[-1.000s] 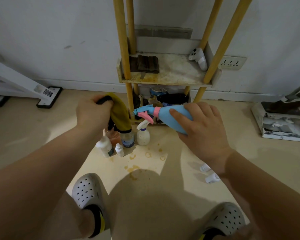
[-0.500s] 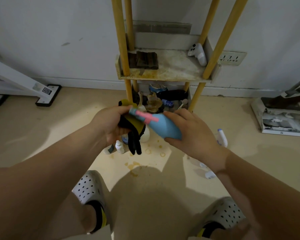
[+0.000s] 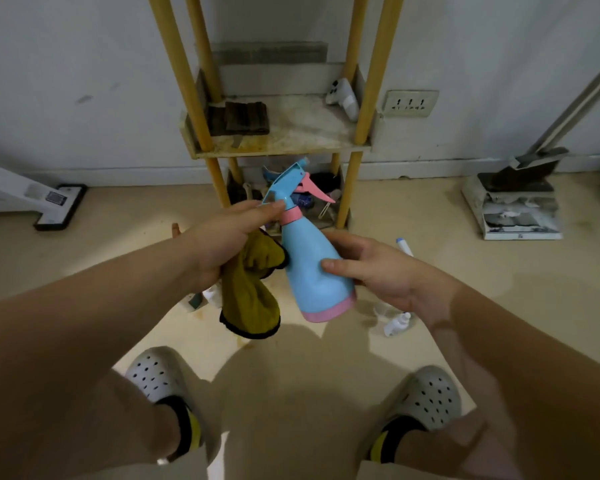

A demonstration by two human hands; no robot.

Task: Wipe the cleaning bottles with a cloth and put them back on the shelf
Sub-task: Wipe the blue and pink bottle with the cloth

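Step, by appearance: wiping. Spray bottle, frame centre, gripped by right hand. Left hand clutches cloth, fingertips at bottle neck. Next likely: rub body, return to shelf.

No words or numbers can be read. A small dark sticker on the white floor base, well left of the gripped spray bottle, is blurred — maybe a code. A blue-labelled small bottle just behind the grip is illegible too.
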